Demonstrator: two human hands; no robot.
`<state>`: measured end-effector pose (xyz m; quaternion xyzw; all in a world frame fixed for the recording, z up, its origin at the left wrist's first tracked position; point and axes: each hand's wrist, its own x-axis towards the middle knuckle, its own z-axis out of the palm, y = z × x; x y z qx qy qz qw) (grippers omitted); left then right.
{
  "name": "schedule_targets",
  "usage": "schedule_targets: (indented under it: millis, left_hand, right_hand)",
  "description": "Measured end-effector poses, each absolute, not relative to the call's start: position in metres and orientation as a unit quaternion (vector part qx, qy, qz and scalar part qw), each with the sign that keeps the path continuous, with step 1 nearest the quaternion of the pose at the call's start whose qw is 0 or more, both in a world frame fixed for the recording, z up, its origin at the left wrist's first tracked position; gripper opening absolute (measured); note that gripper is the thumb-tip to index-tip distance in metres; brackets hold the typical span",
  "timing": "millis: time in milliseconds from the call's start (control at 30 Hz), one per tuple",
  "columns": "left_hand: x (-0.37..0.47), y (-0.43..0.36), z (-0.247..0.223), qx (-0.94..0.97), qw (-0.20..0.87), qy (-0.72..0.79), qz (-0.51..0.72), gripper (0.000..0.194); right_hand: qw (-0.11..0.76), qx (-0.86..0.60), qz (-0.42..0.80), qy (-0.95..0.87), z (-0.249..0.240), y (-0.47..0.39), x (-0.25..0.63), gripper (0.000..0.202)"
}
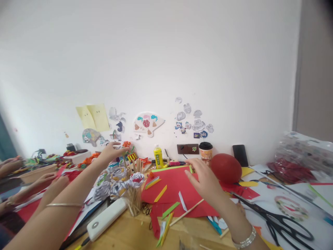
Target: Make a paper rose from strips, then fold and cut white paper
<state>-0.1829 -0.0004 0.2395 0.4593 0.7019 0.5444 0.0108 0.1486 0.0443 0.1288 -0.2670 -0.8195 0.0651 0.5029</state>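
Black-handled metal scissors (pixel 270 216) lie nearer than the right fingers, to their right; white crumpled-paper roses on wooden sticks (pixel 126 182) stand below the left fingers; a flat red paper sheet (pixel 169 185) lies beneath the right hand (pixel 194 170), fingers loosely spread, visibly empty; the left hand (pixel 116 150) has fingers outstretched, parted, contact with the orange ornament (pixel 126 143) unclear.

The left hand (pixel 113 150) is reaching across an orange ball (pixel 126 143), and its fingers are partly covering it. Between the hands, fine lettering on a yellow bottle (pixel 158 158) is showing too small to read. Below the right hand (pixel 199 173), its forearm is hiding part of the red paper (pixel 169 184). Farther right, the picture's edge is cutting off a clear plastic bag (pixel 307 156). Far left of the left hand, another person's hand (pixel 13 162) is appearing blurred.
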Motion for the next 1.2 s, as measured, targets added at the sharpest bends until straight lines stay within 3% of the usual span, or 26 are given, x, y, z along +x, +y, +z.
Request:
schedule_targets:
  millis: [300,500,833,1200]
  left_hand:
    - [-0.216,0.000,0.225,0.576,-0.004,0.737,0.353,0.019]
    - [-0.225,0.000,0.223,0.612,-0.015,0.743,0.269,0.027]
    - [-0.229,0.032,0.220,0.708,0.098,0.698,0.033,0.029]
    - [-0.218,0.048,0.218,0.716,0.120,0.686,-0.046,0.034]
  right_hand:
    - [0.486,-0.278,0.073,-0.825,0.129,0.044,0.149,0.025]
    - [0.477,-0.264,0.061,-0.836,0.129,0.045,0.149,0.022]
    - [0.440,-0.268,0.061,-0.855,0.128,0.046,0.149,0.021]
    - [0.443,-0.259,0.070,-0.856,0.129,0.045,0.148,0.022]
